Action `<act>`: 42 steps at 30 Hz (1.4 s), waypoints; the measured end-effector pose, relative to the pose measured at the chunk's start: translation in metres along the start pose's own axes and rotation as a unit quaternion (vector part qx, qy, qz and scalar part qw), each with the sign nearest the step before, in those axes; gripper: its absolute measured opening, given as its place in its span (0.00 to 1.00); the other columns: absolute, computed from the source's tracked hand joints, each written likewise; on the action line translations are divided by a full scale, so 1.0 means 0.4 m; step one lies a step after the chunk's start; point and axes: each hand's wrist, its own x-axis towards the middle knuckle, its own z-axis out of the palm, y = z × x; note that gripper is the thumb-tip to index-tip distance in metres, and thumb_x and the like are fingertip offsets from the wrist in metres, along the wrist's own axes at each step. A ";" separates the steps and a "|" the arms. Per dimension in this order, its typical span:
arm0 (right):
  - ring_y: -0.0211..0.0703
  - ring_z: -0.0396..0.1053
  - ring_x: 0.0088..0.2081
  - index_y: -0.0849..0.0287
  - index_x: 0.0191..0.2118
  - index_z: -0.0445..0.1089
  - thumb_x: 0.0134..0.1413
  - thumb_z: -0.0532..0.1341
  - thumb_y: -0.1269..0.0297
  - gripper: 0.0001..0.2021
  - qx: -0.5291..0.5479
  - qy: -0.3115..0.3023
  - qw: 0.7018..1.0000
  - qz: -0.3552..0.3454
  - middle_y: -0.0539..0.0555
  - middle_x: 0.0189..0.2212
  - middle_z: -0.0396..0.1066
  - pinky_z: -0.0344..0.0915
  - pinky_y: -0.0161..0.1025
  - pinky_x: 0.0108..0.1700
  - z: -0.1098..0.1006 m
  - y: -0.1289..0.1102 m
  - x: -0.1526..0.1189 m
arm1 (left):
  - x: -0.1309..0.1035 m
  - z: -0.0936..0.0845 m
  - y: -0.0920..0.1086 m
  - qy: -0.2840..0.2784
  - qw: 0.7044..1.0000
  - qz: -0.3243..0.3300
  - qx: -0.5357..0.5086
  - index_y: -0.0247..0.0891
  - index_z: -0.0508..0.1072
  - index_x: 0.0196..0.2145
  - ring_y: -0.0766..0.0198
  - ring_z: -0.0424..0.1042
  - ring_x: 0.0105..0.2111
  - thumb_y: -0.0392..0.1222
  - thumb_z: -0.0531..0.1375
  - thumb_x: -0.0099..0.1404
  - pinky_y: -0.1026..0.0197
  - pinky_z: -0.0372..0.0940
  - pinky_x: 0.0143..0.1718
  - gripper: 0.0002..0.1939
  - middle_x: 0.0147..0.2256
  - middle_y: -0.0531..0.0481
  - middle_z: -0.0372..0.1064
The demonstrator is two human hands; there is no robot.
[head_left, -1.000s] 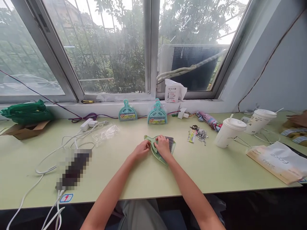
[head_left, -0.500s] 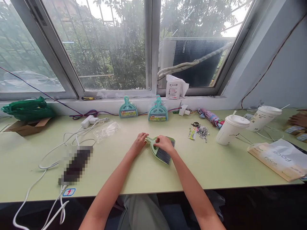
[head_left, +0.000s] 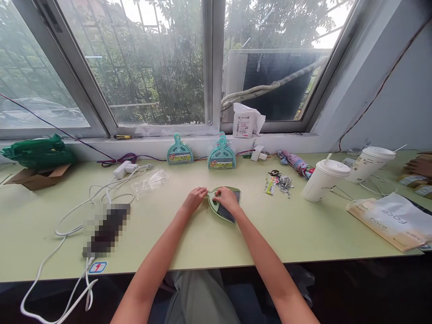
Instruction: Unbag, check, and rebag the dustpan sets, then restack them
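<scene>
Since half a second ago the small green dustpan [head_left: 222,208] with its brush has turned under the hands — the dark bristles [head_left: 227,213] now lie nearer the pan's middle rather than jutting toward the table's near edge. The set rests on the pale green table [head_left: 209,243], about midway across. The left hand [head_left: 195,199] has its fingers curled at the handle end, touching it. The right hand [head_left: 227,199] lies half closed over the brush, pressing it into the pan. Behind, against the window ledge, stand two packaged teal dustpan sets [head_left: 180,155] — one single, one a stack [head_left: 222,157].
</scene>
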 end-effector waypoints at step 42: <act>0.42 0.70 0.39 0.57 0.35 0.70 0.48 0.62 0.61 0.08 0.145 0.153 0.976 0.061 0.53 0.37 0.74 0.62 0.35 0.44 0.003 0.011 0.036 | 0.044 -0.004 0.090 0.097 0.753 -0.330 -0.561 0.39 0.58 0.58 0.52 0.63 0.55 0.47 0.56 0.63 0.47 0.59 0.54 0.26 0.54 0.39 0.62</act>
